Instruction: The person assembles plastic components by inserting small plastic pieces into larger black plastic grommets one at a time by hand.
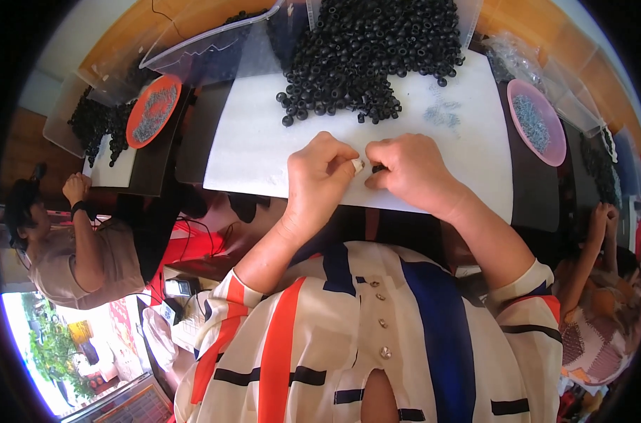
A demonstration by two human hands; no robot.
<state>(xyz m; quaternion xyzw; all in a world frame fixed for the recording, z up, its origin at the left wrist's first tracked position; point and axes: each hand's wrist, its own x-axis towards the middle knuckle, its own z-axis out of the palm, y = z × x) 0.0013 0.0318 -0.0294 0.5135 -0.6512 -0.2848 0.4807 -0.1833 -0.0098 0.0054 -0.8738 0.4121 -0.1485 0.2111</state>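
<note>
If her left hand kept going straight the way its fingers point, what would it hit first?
The left hand points right, so it would most likely first meet the right hand, whose fingertips pinch a small black ring, nearly touching already.

— Where were the hands?

— Together at the centre, over the white sheet. The left hand pinched a small pale piece; the right hand pinched a small black ring just beside it.

— And around them?

— A heap of black rings lay at twelve o'clock, with a scatter of tiny metal bits near its right. An orange dish sat at ten o'clock, a pink dish at two. Other people sat at nine and four o'clock.
</note>
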